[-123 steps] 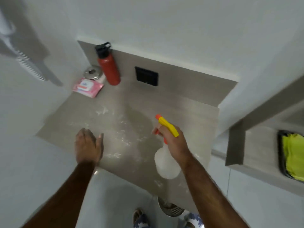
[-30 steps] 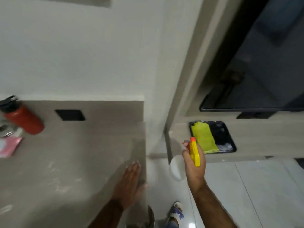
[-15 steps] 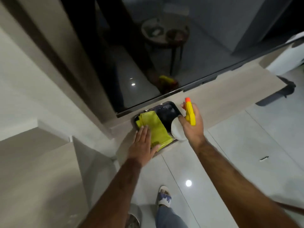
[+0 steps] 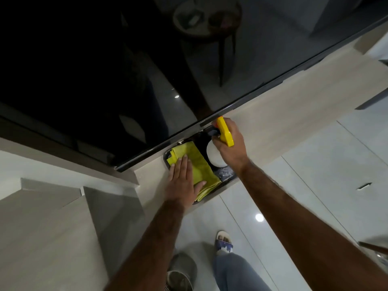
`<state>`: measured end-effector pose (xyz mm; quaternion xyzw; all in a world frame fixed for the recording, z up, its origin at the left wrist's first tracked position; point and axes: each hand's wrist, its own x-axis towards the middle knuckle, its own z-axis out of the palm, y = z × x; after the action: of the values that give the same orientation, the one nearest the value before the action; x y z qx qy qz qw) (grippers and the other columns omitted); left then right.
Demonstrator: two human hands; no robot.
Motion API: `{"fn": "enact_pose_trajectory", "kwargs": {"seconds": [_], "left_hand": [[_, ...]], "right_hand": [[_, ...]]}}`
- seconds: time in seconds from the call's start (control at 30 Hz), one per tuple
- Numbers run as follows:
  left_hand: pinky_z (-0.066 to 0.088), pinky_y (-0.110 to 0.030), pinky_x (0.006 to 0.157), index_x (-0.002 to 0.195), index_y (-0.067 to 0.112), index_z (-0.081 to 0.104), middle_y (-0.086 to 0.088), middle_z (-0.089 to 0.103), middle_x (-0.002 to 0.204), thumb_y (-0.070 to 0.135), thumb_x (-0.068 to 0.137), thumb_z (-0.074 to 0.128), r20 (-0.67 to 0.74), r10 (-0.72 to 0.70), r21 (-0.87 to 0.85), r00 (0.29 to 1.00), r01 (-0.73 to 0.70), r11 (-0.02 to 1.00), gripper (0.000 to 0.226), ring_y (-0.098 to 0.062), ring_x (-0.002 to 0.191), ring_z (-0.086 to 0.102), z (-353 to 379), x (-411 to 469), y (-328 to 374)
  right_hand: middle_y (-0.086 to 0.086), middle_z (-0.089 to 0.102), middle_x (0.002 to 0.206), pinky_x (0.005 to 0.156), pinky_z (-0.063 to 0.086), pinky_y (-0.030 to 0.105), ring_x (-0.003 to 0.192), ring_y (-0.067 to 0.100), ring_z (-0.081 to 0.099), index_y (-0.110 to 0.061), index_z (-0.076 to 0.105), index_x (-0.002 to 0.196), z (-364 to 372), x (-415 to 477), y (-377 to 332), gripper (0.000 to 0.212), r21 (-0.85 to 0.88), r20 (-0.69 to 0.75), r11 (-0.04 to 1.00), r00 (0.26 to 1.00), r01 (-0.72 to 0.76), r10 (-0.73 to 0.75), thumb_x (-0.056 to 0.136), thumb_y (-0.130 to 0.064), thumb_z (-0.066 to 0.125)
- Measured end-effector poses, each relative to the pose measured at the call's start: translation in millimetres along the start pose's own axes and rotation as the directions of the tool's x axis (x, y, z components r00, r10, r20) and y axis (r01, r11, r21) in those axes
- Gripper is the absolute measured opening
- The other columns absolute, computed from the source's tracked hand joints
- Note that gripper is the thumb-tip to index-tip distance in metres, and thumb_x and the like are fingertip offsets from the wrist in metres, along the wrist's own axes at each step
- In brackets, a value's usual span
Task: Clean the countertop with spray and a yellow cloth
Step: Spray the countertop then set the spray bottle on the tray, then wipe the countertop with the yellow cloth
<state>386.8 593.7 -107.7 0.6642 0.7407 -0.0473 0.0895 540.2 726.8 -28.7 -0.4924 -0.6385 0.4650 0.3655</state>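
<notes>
A person's left hand lies flat on the folded yellow cloth, palm down, fingers straight and together toward 12 o'clock, thumb spread toward 3 o'clock over the fold; the grip is wide and has not closed on the fabric. The cloth sits in the left half of a black tray on a pale ledge beneath a dark glossy screen. To lift it cleanly, the fingers would likely need to curl and pinch through all the folded layers, so the cloth comes away in one piece without dragging the tray. At 3 o'clock from the cloth, the right hand is wrapped around the neck of the spray bottle, forearm reaching in from 5 o'clock, holding the white body low over the tray's right half, yellow trigger head up. The grey tabletop to be wiped lies at 8 o'clock, well apart.
</notes>
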Motion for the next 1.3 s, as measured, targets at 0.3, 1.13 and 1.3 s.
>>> {"fn": "enact_pose_trajectory", "kwargs": {"seconds": [0.3, 1.13, 1.3], "left_hand": [[0.004, -0.043, 0.129, 0.161, 0.007, 0.004, -0.01, -0.001, 0.171, 0.072, 0.095, 0.025, 0.054, -0.008, 0.021, 0.999, 0.007, 1.0, 0.095, -0.025, 0.158, 0.0, 1, 2, -1], [0.061, -0.048, 0.088, 0.1, 0.004, 0.071, -0.015, 0.074, 0.088, 0.07, 0.078, 0.069, 0.45, -0.567, -0.882, 0.69, 0.442, -0.162, 0.069, -0.032, 0.082, 0.072, -72, -108, -57], [0.06, -0.046, 0.086, 0.122, 0.018, 0.072, -0.014, 0.075, 0.117, 0.079, 0.071, 0.067, 0.661, -0.056, -0.531, 0.749, 0.413, -0.74, 0.08, -0.03, 0.103, 0.074, -76, -202, -100]], "right_hand": [[0.004, 0.056, 0.138, 0.105, 0.049, 0.033, 0.128, 0.019, 0.054, -0.016, 0.05, 0.14, -10, -46, 18, 0.073, -0.173, -0.102, 0.977, 0.989, -0.122, 0.106, 0.08, -0.034, 0.086], [-0.014, 0.066, 0.061, 0.055, 0.051, 0.02, 0.058, 0.001, 0.061, -0.022, 0.064, 0.072, 88, -142, -80, 0.02, 0.44, 0.047, 0.83, 0.931, -0.344, 0.361, 0.09, -0.014, 0.064], [-0.008, 0.048, 0.06, 0.054, 0.042, 0.023, 0.058, 0.007, 0.049, -0.022, 0.051, 0.062, 135, -209, -130, 0.045, 0.575, 0.345, 0.684, 0.891, -0.449, 0.295, 0.096, 0.007, 0.046]]}}
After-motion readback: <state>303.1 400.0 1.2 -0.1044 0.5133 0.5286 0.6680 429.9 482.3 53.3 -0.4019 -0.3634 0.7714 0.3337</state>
